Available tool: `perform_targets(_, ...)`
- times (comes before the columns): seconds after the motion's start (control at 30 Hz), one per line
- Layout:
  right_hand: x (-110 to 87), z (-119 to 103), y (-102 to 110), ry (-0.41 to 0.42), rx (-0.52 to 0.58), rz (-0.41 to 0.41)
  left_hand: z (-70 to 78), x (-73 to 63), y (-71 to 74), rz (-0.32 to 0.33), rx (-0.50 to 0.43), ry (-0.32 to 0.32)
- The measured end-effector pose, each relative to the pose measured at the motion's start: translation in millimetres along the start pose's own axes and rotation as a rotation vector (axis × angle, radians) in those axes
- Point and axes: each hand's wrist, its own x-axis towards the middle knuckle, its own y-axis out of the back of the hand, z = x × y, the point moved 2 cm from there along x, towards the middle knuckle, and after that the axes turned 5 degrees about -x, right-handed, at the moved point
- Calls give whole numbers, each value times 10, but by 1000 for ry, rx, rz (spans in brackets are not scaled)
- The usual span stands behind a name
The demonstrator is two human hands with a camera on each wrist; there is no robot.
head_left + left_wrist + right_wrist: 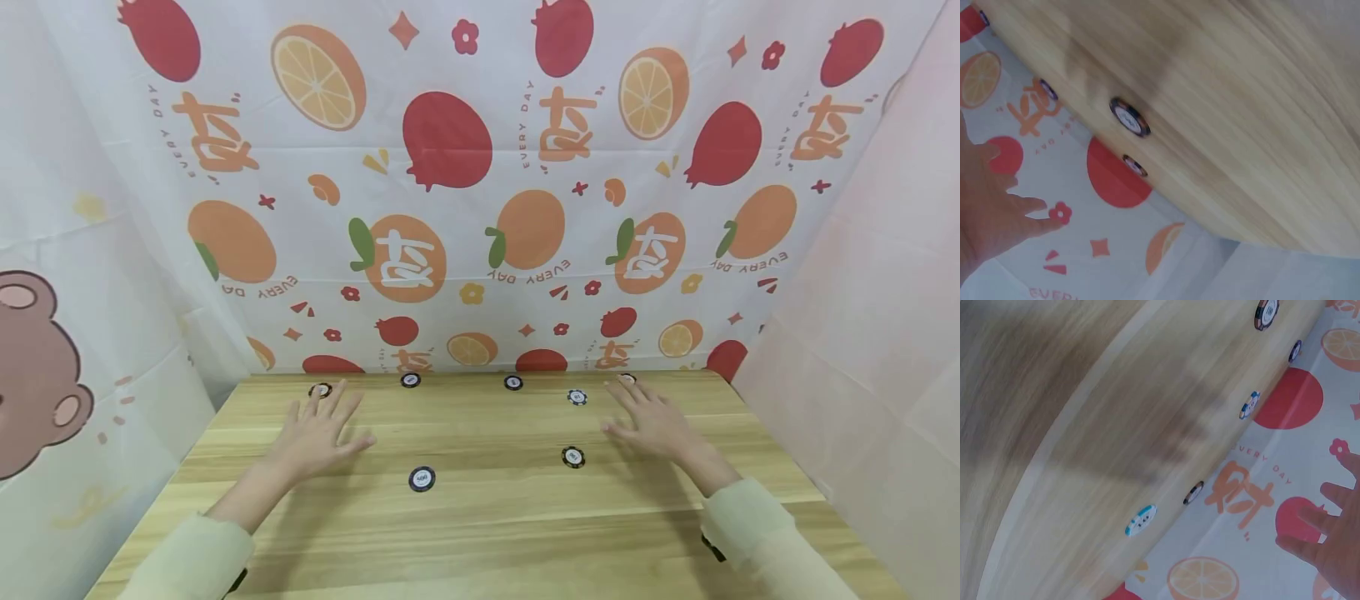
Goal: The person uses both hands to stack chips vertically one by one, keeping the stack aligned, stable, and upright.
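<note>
Over the wooden counter (495,533), the left grip (317,439) at ten o'clock and right grip (654,422) at two are released, fingers spread. Poker chips (422,479) lie singly from nine through twelve to two; none shows stacked or held, so all handling probably remains.

In the head view, a white cloth (465,250) hangs at twelve o'clock, behind the wooden tabletop (495,517) at six. It carries printed red fruit, "EVERY DAY" lettering, and orange slices, one (318,87) toward eleven. A pale sheet (150,333) at nine shows a brown bear (33,367); a pinkish sheet (877,333) hangs at three.
</note>
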Motion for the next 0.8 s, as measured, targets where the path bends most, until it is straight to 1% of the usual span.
perform_targets(0.13, 16, -50, -41, 8, 10, -38, 81, 3, -71, -1, -2, -25)
perform_targets(0.3, 19, -101, -92, 17, 24, -67, 159, -10, -200, -6, 22, -44)
perform_targets(0.37, 16, -122, -117, 22, 38, -72, 190, -23, -251, 1, 32, -62)
perform_targets(0.47, 8, -159, -159, 28, 58, -94, 240, -46, -327, -5, 21, -90)
perform_targets(0.6, 9, -233, -224, 52, 95, -129, 316, -80, -438, -50, 4, -125)
perform_targets(0.7, 9, -294, -276, 62, 132, -155, 372, -94, -515, -105, -41, -132)
perform_targets(0.8, 6, -339, -333, 59, 165, -180, 428, -93, -564, -135, -88, -142)
